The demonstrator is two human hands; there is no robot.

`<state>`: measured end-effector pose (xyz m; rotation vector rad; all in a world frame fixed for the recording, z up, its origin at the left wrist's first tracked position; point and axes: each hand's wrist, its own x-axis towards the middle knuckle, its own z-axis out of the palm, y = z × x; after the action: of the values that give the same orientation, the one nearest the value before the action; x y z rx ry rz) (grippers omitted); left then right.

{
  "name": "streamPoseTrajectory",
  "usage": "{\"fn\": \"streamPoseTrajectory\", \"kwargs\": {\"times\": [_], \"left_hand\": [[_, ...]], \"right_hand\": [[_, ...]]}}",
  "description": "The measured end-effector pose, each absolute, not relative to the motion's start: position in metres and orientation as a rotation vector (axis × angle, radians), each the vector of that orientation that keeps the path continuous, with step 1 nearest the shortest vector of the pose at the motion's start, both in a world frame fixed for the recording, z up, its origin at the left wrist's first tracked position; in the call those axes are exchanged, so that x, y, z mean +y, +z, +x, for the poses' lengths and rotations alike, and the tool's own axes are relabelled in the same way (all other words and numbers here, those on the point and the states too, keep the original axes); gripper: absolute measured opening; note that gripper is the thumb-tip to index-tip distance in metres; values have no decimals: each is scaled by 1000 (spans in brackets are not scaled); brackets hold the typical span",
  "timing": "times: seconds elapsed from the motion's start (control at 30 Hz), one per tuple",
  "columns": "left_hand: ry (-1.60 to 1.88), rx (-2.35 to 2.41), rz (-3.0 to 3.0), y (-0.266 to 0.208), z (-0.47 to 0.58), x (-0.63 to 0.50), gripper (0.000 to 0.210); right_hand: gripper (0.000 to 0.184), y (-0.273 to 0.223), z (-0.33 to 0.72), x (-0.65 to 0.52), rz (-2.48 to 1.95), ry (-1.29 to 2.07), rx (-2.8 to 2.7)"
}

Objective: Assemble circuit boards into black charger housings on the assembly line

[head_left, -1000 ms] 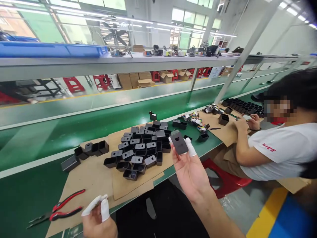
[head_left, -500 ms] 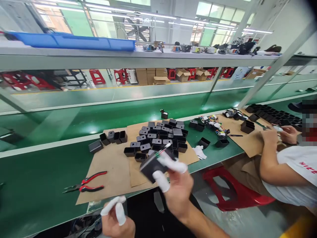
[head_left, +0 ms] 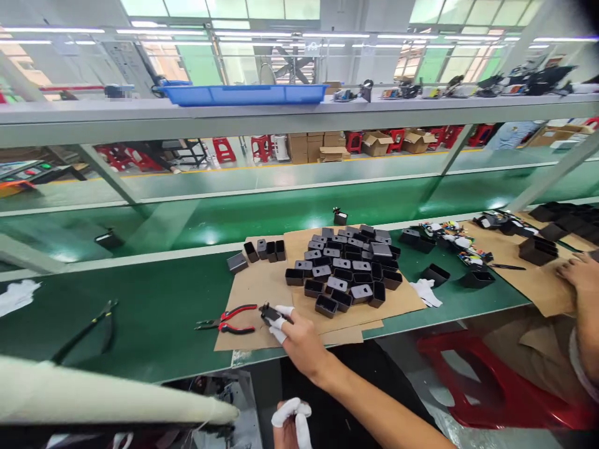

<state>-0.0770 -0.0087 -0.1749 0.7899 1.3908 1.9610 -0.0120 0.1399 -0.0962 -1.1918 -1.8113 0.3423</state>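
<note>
The right hand (head_left: 299, 340) grips a black plastic housing (head_left: 270, 313) just right of the red-handled pliers (head_left: 225, 324), the left hand (head_left: 287, 430), fingertips together, farther off.

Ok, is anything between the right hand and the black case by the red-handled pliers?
Nothing visible except the white finger covers worn on the right hand; its fingers are around the black case. The pliers lie on the case's far side, to the left, not between them.
</note>
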Motion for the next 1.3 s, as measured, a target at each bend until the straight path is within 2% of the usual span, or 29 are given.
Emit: {"fn": "streamPoseTrajectory", "kwargs": {"times": [0.33, 0.6, 1.1, 1.3], "left_hand": [[1861, 1367, 963, -137, -96, -4, 21], [1873, 1328, 948, -148, -106, -5, 23], [1876, 1398, 908, -153, -124, 0, 26], [1848, 1424, 861, -157, -123, -5, 36]], "right_hand": [[28, -82, -8, 129, -1227, 457, -1742], [27, -96, -16, 118, -1229, 431, -1769], [27, -88, -15, 115, -1214, 449, -1761], [27, -87, -10, 116, -1223, 512, -1741]]}}
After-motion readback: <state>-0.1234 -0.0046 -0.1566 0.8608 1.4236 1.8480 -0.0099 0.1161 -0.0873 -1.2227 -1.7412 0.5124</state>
